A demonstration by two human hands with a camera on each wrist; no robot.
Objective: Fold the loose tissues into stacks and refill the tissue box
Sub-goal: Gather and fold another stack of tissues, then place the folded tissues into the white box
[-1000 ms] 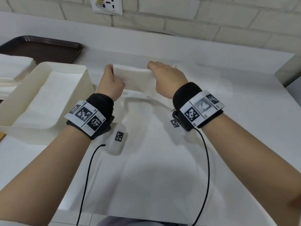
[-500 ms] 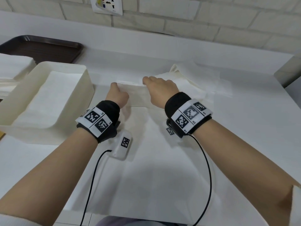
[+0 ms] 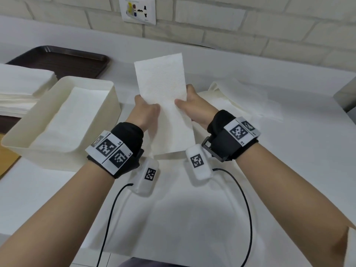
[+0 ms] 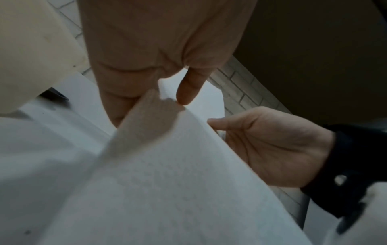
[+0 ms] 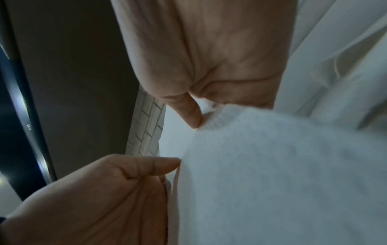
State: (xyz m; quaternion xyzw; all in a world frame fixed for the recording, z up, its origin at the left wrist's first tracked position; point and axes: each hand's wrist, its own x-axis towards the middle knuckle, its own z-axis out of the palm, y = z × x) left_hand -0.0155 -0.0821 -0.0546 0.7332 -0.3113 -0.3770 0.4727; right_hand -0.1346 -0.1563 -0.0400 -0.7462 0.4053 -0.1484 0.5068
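A narrow folded white tissue [image 3: 163, 93] stands upright above the table, lifted between both hands. My left hand [image 3: 148, 110] pinches its left edge and my right hand [image 3: 185, 103] pinches its right edge, thumbs on the near face. In the left wrist view my left thumb [image 4: 188, 89] presses the tissue [image 4: 167, 182], with the right hand [image 4: 272, 149] opposite. The right wrist view shows the tissue [image 5: 272, 165] pinched under my right thumb [image 5: 188, 114]. The cream tissue box [image 3: 115, 108] sits open to the left, with flat tissues [image 3: 63, 120] inside.
Loose tissues [image 3: 240, 97] lie in a heap to the right, behind my right hand. A large white sheet [image 3: 183, 209] covers the table under my arms. A stack of tissues [image 3: 19, 87] and a dark tray [image 3: 63, 60] are at the far left. A brick wall runs behind.
Both hands were pressing the fold down on the table; now they have lifted the folded tissue up off the surface and hold it upright.
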